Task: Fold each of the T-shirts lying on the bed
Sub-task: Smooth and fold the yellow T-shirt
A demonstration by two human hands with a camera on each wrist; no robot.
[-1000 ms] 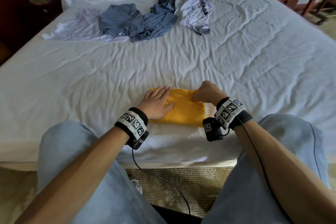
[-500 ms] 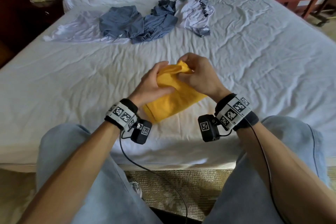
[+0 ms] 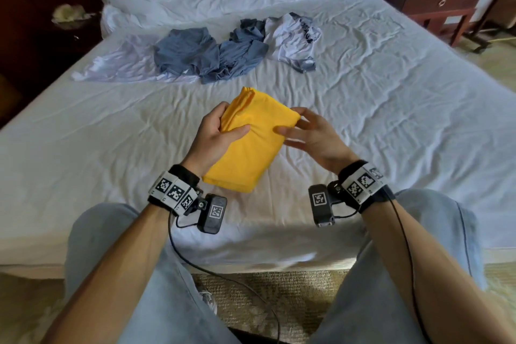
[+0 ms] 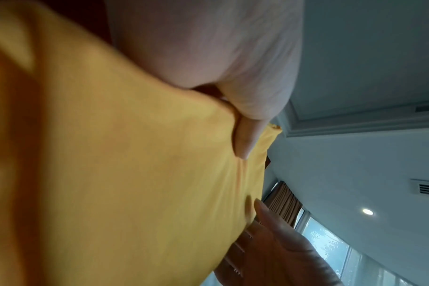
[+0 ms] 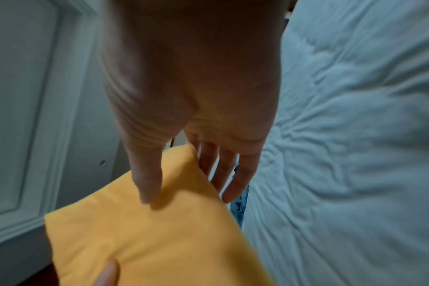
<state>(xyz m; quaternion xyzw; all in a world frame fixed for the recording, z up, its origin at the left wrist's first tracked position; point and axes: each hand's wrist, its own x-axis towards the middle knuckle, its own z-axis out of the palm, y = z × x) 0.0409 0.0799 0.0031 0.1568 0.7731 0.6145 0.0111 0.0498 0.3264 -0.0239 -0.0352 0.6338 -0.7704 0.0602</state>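
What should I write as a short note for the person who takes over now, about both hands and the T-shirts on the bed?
Left hand: grips the folded yellow cotton T-shirt, thumb on top, holding it above the white bed sheet.
Right hand: fingers straight, touching the bundle's right edge, not gripping.
Done: the yellow T-shirt is folded into a compact rectangle.
Left: put it down, then fold the heap at the far side: two crumpled blue-grey T-shirts, a pale lilac T-shirt under them, a white T-shirt with dark print beside them.
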